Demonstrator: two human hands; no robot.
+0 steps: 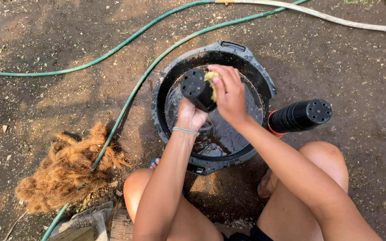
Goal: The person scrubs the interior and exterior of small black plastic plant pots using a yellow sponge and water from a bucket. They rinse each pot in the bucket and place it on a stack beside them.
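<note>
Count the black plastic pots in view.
2: one black pot held by the left hand over the tub; a pot stack lying right of it, possibly several nested.

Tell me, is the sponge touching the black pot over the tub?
Touching. The head view shows the right hand pressing the yellow sponge against the side of the black pot, which the left hand holds above the tub.
</note>
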